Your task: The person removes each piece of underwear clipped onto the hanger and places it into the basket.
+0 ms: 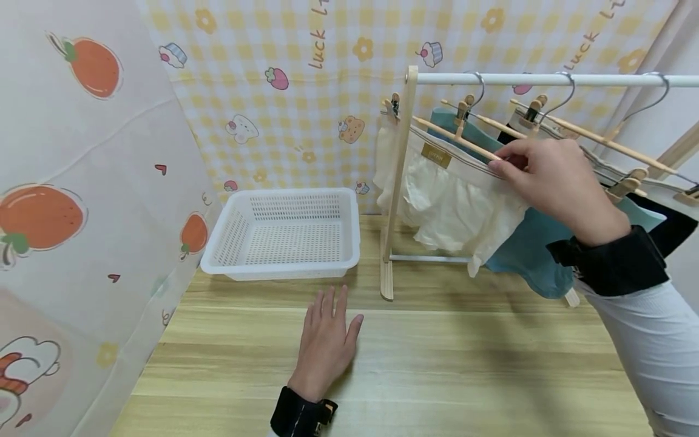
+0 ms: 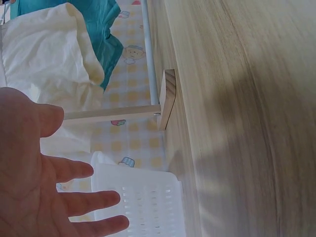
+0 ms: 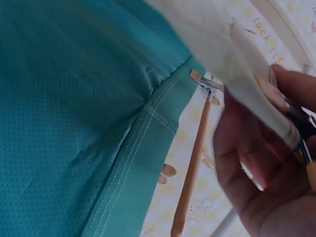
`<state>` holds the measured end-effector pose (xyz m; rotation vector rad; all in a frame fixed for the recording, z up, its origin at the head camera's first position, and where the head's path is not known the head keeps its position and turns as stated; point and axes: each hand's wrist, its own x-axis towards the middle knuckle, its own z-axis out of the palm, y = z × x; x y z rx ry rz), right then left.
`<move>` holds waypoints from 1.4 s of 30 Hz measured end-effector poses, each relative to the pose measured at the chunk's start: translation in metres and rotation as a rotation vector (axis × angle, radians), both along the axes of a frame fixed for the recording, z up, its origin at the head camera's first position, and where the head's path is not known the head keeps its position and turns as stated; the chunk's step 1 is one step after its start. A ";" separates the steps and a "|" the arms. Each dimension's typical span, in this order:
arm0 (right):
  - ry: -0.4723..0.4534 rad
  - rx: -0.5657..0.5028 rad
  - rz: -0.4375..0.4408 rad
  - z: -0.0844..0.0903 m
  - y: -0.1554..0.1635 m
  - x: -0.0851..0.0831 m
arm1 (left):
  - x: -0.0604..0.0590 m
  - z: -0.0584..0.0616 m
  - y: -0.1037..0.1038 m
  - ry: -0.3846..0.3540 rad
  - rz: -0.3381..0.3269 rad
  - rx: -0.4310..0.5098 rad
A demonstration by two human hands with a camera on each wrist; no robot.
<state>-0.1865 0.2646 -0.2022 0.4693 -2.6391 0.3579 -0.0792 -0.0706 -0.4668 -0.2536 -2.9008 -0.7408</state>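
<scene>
Cream shorts (image 1: 453, 194) hang from a wooden clip hanger (image 1: 459, 138) near the left end of a clothes rack. My right hand (image 1: 562, 182) pinches the right end of that hanger at its clip, against the waistband. The clip is mostly hidden by the fingers in the head view. Behind the cream shorts hangs a teal garment (image 3: 74, 123), its waistband close beside my right hand in the right wrist view. My left hand (image 1: 326, 343) is low over the table, fingers spread toward a white basket (image 1: 295, 272).
The rack's white rail (image 1: 524, 79) carries several hangers, with a black garment (image 1: 674, 227) farther right. A wooden upright (image 1: 401, 164) with a foot stands between basket and clothes. The wooden table (image 1: 437, 364) meets a patterned cloth backdrop (image 1: 306, 109).
</scene>
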 end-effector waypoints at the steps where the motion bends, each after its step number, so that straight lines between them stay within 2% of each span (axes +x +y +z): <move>1: 0.018 -0.003 -0.001 0.000 0.000 0.000 | 0.000 0.000 0.000 0.001 -0.001 0.001; 7: 0.128 -0.070 -0.011 0.003 0.004 0.006 | 0.000 -0.001 0.000 0.009 0.000 0.008; 12: 0.166 -0.107 -0.073 0.007 0.013 0.022 | 0.000 -0.001 0.000 0.005 -0.004 0.013; 19: 0.112 -0.026 -0.154 -0.008 0.035 0.057 | 0.000 -0.002 -0.002 0.007 -0.004 0.029; 26: -0.067 -0.003 -0.200 -0.042 0.048 0.085 | -0.001 -0.002 -0.004 0.021 -0.013 0.055; 31: -0.079 -0.007 -0.112 -0.080 0.049 0.099 | -0.001 0.000 -0.005 0.058 -0.013 0.076; 36: -0.072 -0.109 0.043 -0.122 0.037 0.109 | 0.000 0.004 -0.005 0.074 -0.029 0.120; 42: -0.087 -0.202 0.236 -0.153 0.015 0.119 | 0.003 0.013 -0.008 0.056 -0.023 0.272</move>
